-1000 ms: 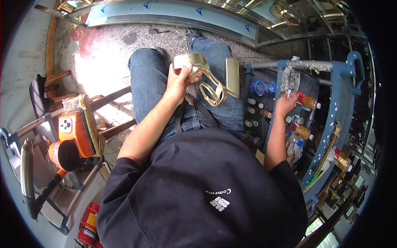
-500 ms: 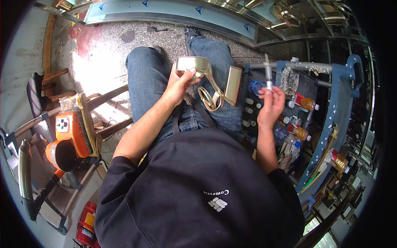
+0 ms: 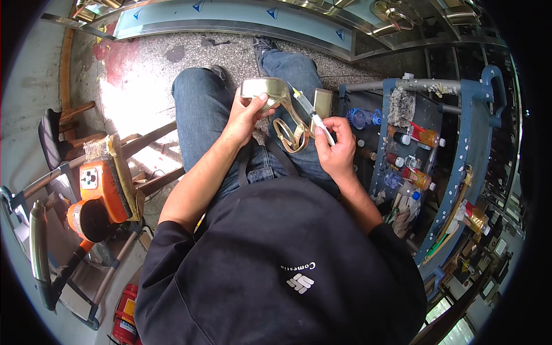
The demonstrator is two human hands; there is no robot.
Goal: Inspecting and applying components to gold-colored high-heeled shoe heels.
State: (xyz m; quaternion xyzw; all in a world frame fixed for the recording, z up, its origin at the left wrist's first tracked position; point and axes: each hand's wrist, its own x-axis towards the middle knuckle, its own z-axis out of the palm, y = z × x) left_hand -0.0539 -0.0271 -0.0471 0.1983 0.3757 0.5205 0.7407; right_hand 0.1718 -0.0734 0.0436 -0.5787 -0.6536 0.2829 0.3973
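My left hand [image 3: 246, 119] is closed around the front part of a gold high-heeled sandal [image 3: 261, 88], held above my lap. Its ankle strap hangs near my knees, and its chunky heel sticks up on the right, partly behind the syringe. In my right hand [image 3: 337, 148] is a syringe [image 3: 306, 106] with a clear barrel, a white plunger and a yellowish tip. It slants up and left, its tip close to the sandal's arch; whether they touch, I cannot tell.
On the right, a blue-framed rack [image 3: 463, 138] holds several bottles [image 3: 426, 135]. An orange tool [image 3: 99, 187] stands on a frame at my left, with a red fire extinguisher [image 3: 125, 316] below. Ahead lies a glass panel [image 3: 230, 12] with a metal edge.
My right hand has swung left and down from over the rack, bringing the syringe to the sandal; the syringe now tilts leftward. The left hand and sandal have barely shifted.
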